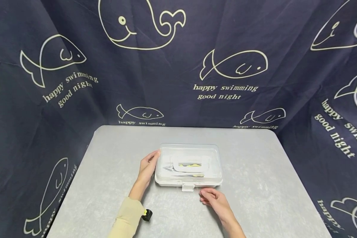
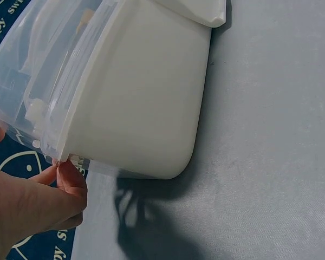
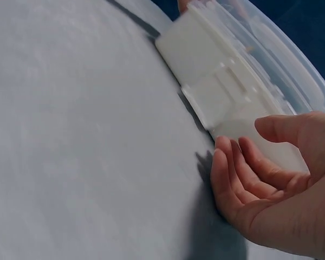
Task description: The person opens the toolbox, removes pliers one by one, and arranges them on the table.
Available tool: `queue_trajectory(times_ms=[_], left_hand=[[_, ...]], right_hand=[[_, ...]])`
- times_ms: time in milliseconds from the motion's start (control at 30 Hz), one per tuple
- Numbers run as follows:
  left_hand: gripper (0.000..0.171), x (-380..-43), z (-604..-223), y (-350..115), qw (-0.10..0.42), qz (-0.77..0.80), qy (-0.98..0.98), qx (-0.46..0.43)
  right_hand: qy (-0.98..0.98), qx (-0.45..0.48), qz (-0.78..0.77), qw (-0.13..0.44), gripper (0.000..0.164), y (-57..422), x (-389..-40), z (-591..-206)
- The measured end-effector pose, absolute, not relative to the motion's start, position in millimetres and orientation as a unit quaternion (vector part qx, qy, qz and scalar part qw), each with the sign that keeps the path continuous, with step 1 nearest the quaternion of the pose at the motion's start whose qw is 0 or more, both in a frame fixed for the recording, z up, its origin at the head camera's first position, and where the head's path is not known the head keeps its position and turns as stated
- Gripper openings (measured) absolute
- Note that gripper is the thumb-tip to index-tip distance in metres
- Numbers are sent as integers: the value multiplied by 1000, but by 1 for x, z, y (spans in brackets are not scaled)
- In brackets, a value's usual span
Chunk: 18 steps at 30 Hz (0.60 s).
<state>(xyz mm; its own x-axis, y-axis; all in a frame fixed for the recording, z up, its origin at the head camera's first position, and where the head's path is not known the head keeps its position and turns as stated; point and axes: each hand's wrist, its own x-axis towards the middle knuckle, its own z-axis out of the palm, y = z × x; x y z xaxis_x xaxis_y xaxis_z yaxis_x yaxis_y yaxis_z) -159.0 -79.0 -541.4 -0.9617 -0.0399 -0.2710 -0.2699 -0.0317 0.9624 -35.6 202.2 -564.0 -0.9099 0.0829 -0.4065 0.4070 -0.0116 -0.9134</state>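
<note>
A white storage box (image 1: 172, 183) sits near the middle of a grey table (image 1: 256, 198), its clear lid (image 1: 193, 149) in place, as a person's left hand (image 1: 147, 167) at 9 o'clock grips the rim between bent fingers and the right hand (image 1: 217, 202) at 5 o'clock, loosely curled with thumb apart, holds nothing, just beside the front wall. The likeliest trouble would be a sliding box: a push on the latch (image 1: 188, 188) at 6 o'clock could swing it round, since only the left hand braces it. Should the latch be loose, which the views do not settle, lifting by the lid's handle (image 1: 188, 170) could part lid from base and spill the yellow-and-grey items (image 1: 193, 165) visible inside. A pull at the left edge alone could lift the lid crookedly, while left fingers at the rim could be pinched. At 12 o'clock, a dark curtain (image 1: 172, 79) printed with fish backs the table; between 7 and 8 o'clock, a black device (image 1: 147, 215) juts from the beige sleeve (image 1: 126, 216) and might brush the tabletop. Nothing seems to stand between the right hand and the latch, though the lid itself bars the way to the contents
</note>
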Motion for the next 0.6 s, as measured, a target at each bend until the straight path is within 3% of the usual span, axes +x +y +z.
queue_trajectory(times_ms=[167, 400, 600], left_hand=[[71, -160, -540, -79, 79, 705, 695, -116], [74, -159, -541, -79, 78, 706, 694, -117], [72, -158, -541, -79, 83, 712, 687, -122]], right_hand=[[719, 202, -661, 68, 29, 227, -34, -558], [736, 178, -651, 53, 70, 256, -41, -554], [758, 112, -643, 6, 69, 261, -47, -553]])
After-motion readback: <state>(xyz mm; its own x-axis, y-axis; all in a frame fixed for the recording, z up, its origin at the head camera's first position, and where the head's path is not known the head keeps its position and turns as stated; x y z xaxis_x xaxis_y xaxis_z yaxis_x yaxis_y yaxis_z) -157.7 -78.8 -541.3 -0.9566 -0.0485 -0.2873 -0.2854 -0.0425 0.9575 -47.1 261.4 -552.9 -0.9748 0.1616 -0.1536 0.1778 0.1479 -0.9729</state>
